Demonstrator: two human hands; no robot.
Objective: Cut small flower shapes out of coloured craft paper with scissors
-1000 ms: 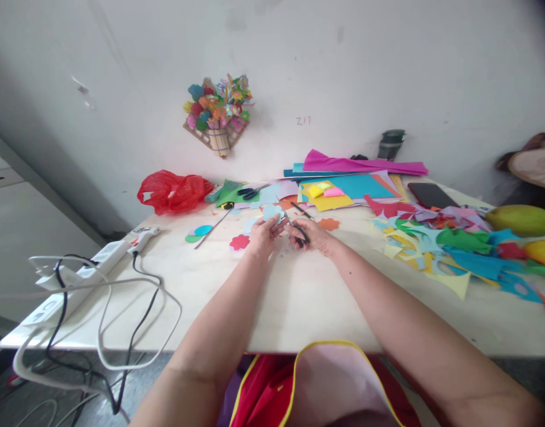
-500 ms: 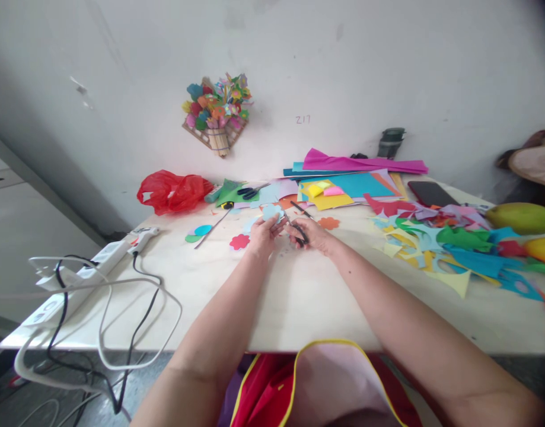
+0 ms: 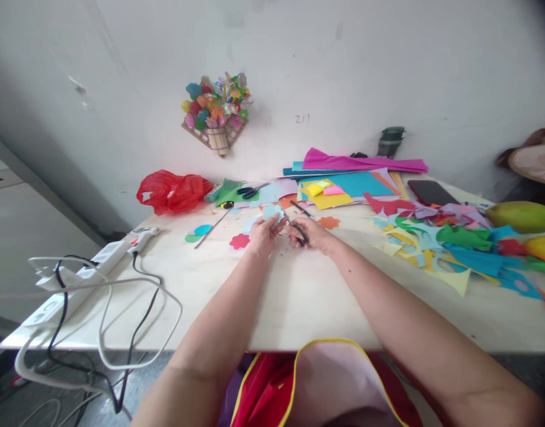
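Between the fingers of my left hand (image 3: 264, 232) is a light blue flower-shaped paper (image 3: 272, 212). My right hand (image 3: 311, 234) is closed round the black handles of a pair of scissors (image 3: 301, 235), whose blades point up and left beside the blue paper. A red paper flower (image 3: 239, 241) lies left of my left hand, and an orange paper flower (image 3: 328, 222) lies just beyond my right hand. A dark pen-like stick (image 3: 301, 209) rests behind the scissors. Blue and green paper circles (image 3: 203, 229) lie farther left.
A red plastic bag (image 3: 173, 193), a second pair of scissors (image 3: 248, 193) and coloured sheets (image 3: 370, 185) are at the back. Paper scraps (image 3: 465, 237), a phone (image 3: 432, 193) and a mango (image 3: 520, 217) lie right. A power strip (image 3: 94, 267) with looping cables is left.
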